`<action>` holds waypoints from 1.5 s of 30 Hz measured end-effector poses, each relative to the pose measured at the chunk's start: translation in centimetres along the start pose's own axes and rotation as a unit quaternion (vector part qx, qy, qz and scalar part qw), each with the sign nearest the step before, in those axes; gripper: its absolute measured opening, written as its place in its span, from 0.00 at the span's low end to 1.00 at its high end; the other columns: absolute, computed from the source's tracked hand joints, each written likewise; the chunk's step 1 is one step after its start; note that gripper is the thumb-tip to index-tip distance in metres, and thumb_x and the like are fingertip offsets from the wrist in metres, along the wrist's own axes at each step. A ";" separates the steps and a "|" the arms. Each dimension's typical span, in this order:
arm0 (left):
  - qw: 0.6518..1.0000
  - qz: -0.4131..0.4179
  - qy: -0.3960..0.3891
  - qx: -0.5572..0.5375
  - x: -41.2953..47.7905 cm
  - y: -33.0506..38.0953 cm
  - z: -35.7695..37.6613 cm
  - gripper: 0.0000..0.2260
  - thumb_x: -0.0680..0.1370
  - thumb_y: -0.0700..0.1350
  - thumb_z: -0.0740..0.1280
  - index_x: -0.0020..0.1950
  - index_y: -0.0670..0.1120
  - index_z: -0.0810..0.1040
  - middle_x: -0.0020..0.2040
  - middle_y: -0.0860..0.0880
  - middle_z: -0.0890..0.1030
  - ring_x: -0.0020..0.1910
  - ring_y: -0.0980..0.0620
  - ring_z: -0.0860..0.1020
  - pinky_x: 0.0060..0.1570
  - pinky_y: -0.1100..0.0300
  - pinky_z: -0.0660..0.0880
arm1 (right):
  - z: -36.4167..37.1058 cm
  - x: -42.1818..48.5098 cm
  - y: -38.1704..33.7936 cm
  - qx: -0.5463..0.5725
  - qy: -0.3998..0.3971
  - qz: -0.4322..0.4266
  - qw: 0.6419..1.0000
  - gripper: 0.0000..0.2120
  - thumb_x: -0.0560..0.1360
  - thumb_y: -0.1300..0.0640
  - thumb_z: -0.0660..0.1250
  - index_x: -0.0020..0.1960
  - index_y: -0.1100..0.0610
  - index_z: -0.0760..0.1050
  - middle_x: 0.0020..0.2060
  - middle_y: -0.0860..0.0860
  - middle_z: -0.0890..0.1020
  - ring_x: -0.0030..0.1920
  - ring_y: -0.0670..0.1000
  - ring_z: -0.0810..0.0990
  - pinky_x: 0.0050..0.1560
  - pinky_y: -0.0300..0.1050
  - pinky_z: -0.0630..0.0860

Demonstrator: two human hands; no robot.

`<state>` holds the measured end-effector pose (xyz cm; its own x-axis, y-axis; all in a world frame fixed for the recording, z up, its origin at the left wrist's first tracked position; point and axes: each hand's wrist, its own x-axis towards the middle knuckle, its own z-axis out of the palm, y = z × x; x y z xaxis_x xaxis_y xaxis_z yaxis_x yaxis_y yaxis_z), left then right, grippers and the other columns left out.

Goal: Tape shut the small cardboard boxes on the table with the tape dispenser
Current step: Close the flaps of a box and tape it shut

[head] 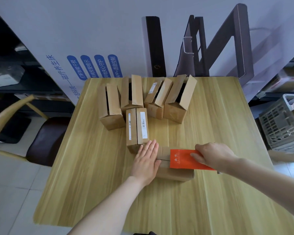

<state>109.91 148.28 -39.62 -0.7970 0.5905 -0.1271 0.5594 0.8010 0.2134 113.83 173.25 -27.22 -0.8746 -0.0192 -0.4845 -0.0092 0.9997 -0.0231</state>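
One box (165, 173) lies nearest you on the table (210, 200), its long axis running 9 to 3 o'clock. Your left hand (147, 160) presses flat, fingers straight, on its 9 o'clock end. Your right hand (212, 156) grips the orange tape dispenser (182, 159) toward 3 o'clock, so the pull likely runs that way. At 12 o'clock, four open boxes (176, 106) show only dark insides.

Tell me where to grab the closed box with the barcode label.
I'd come from above and span the labelled box across its long side walls, at its near half. It lies narrow, flaps folded flat, with bare table either side there; open boxes crowd its far end and the left hand sits at its near end.
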 end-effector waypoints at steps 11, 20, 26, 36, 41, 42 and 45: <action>1.000 0.008 -0.012 0.014 0.0 0.1 -0.3 0.28 0.81 0.59 0.38 0.78 0.48 0.42 0.79 0.52 0.41 0.77 0.55 0.37 0.74 0.56 0.35 | 1.2 -1.9 4.2 -0.009 0.002 0.012 1.000 0.17 0.81 0.40 0.48 0.46 0.50 0.67 0.31 0.46 0.73 0.23 0.43 0.72 0.25 0.34 0.67; 0.999 0.031 -0.033 0.022 0.3 -1.0 -0.9 0.28 0.80 0.59 0.36 0.78 0.49 0.40 0.78 0.55 0.38 0.77 0.55 0.37 0.74 0.57 0.35 | 2.2 -1.9 3.1 0.047 -0.007 0.038 0.998 0.20 0.80 0.40 0.49 0.48 0.52 0.72 0.37 0.48 0.78 0.25 0.47 0.77 0.29 0.40 0.72; 0.999 0.018 -0.023 0.040 1.6 -1.1 -2.9 0.28 0.80 0.57 0.38 0.79 0.48 0.45 0.78 0.55 0.43 0.77 0.57 0.38 0.74 0.57 0.33 | 4.8 -1.9 1.2 0.120 0.021 0.069 0.990 0.21 0.79 0.38 0.50 0.46 0.52 0.71 0.37 0.49 0.80 0.27 0.50 0.83 0.32 0.44 0.77; 0.998 -0.045 -0.031 0.026 4.0 3.6 -0.8 0.25 0.83 0.57 0.41 0.79 0.51 0.49 0.79 0.56 0.47 0.77 0.57 0.40 0.76 0.50 0.38 | 6.0 -1.6 1.5 0.151 0.047 0.059 0.986 0.19 0.79 0.39 0.51 0.49 0.52 0.72 0.41 0.51 0.82 0.33 0.51 0.83 0.36 0.47 0.78; 0.998 -0.040 -0.025 0.034 3.9 3.6 -0.6 0.31 0.79 0.60 0.34 0.79 0.51 0.52 0.79 0.55 0.51 0.78 0.55 0.43 0.76 0.50 0.38 | 7.1 -1.7 2.6 0.147 0.068 0.036 0.986 0.19 0.79 0.38 0.51 0.50 0.51 0.72 0.38 0.50 0.82 0.29 0.50 0.82 0.35 0.47 0.79; 0.998 -0.040 -0.024 0.033 3.9 3.6 -0.6 0.30 0.79 0.60 0.35 0.79 0.51 0.52 0.79 0.54 0.52 0.78 0.55 0.43 0.76 0.50 0.38 | 7.4 -1.6 2.9 0.149 0.069 0.032 0.986 0.19 0.79 0.38 0.51 0.49 0.50 0.71 0.36 0.49 0.82 0.27 0.48 0.81 0.33 0.46 0.79; 0.998 -0.043 -0.028 0.032 3.9 3.6 -0.7 0.27 0.81 0.59 0.40 0.79 0.51 0.52 0.79 0.54 0.52 0.78 0.55 0.43 0.76 0.50 0.38 | 7.7 -1.3 3.3 0.156 0.066 0.023 0.985 0.18 0.79 0.38 0.50 0.47 0.50 0.71 0.34 0.49 0.82 0.24 0.47 0.80 0.30 0.43 0.77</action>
<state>108.63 153.36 -38.64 -0.8297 0.5225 -0.1963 0.5045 0.8525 0.1368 118.66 176.48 -33.46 -0.9265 0.0495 -0.3731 0.1639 0.9455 -0.2815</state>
